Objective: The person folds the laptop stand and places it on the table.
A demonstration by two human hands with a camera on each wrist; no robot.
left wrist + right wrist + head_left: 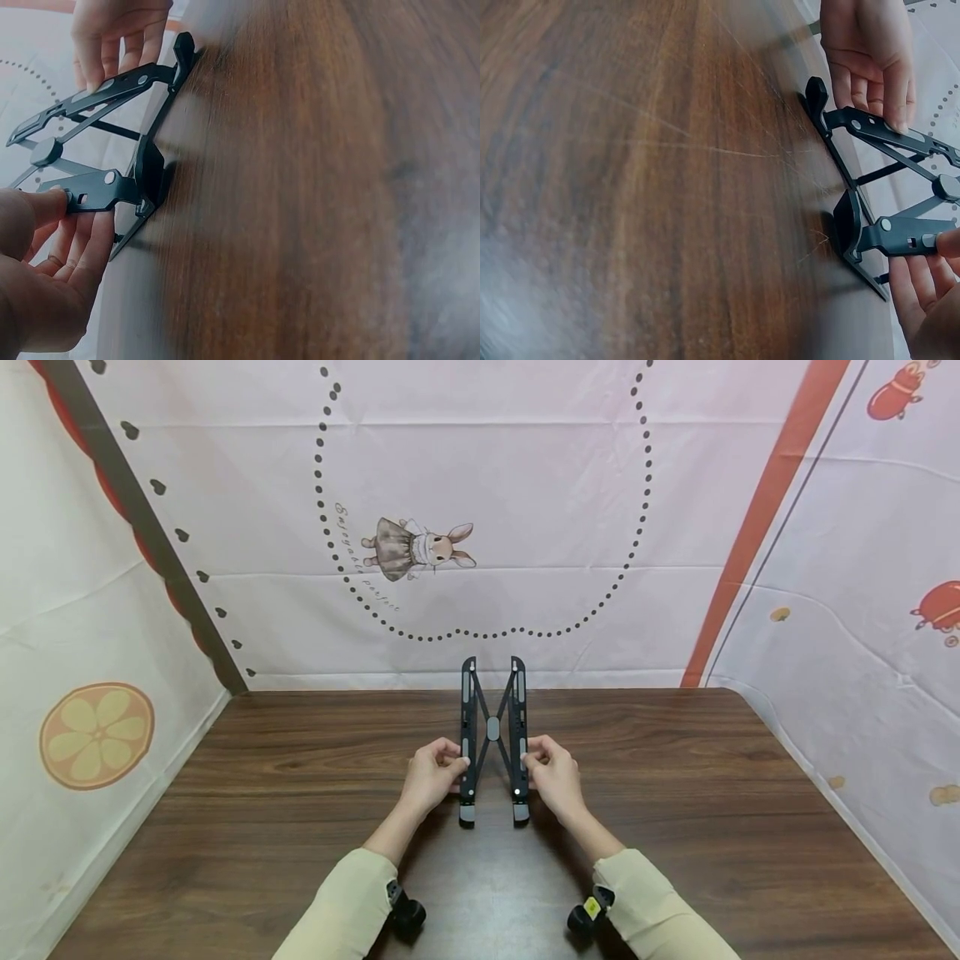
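A black folding laptop stand point(492, 728) with grey pads and crossed struts stands on the wooden table, its two side rails a short way apart. My left hand point(432, 775) pinches the left rail near its front half, thumb on top and fingers beneath. On the other side my right hand point(557, 777) grips the right rail the same way. In the left wrist view the left hand point(56, 262) holds the nearer rail, whose front lip stands up. The right wrist view shows the right hand point(930, 300) on its rail, with the stand's lower bars resting on the tabletop.
The brown wooden table point(300, 860) reaches back to a white printed cloth point(555, 502) with a rabbit drawing. Cloth walls rise at the left point(97, 610) and right point(855, 635). Dark wrist cameras are strapped over both pale sleeves point(345, 902).
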